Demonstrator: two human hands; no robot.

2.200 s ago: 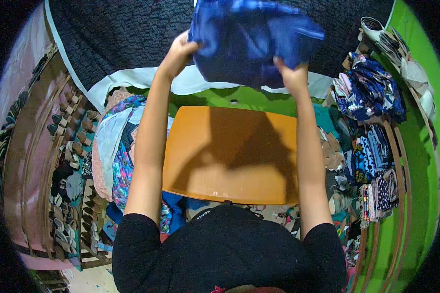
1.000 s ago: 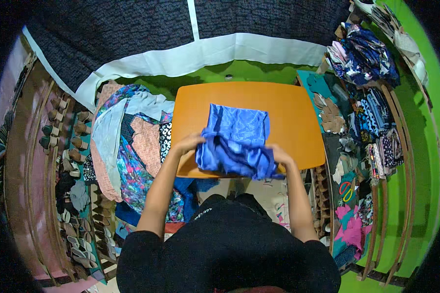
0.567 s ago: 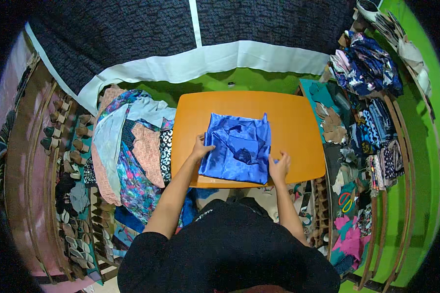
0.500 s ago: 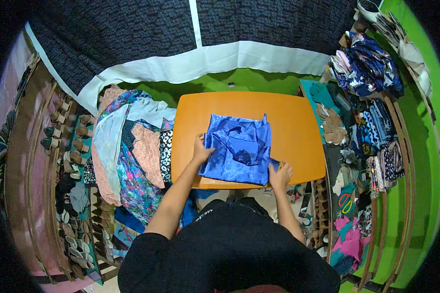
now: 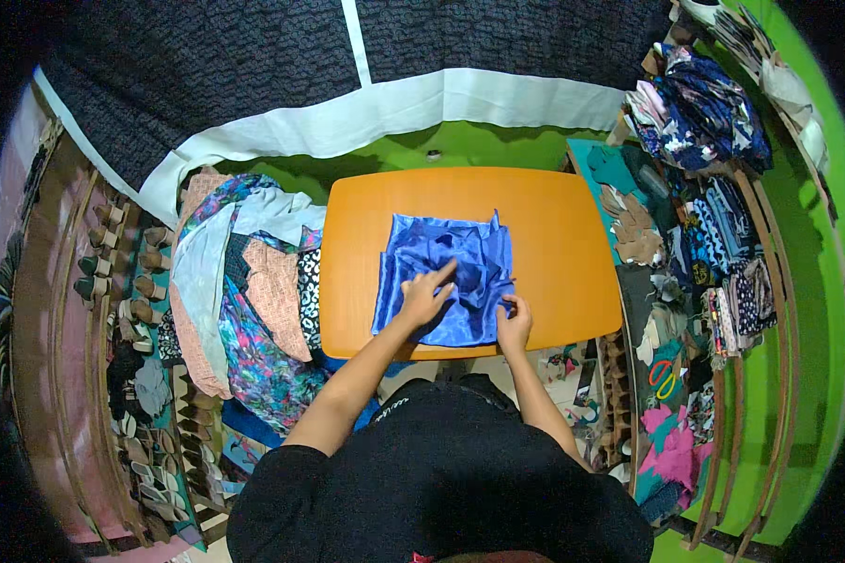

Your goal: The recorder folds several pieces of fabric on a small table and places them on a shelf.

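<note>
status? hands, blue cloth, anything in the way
Left hand on blue cloth, right hand at its right edge. Cloth wrinkled, lying on orange table. Scissors right of table, out of the way.

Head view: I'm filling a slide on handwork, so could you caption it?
A person's left hand over shiny blue cloth on an orange table, right hand at the cloth's right edge.

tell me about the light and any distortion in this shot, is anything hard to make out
Head view: the fisheye bends the wooden rails on the right and leaves black sides; head view: the blue cloth has pale sheen beside dark folds; head view: the orange table is brightly lit, while the black curtain looks dim and grainy.
</note>
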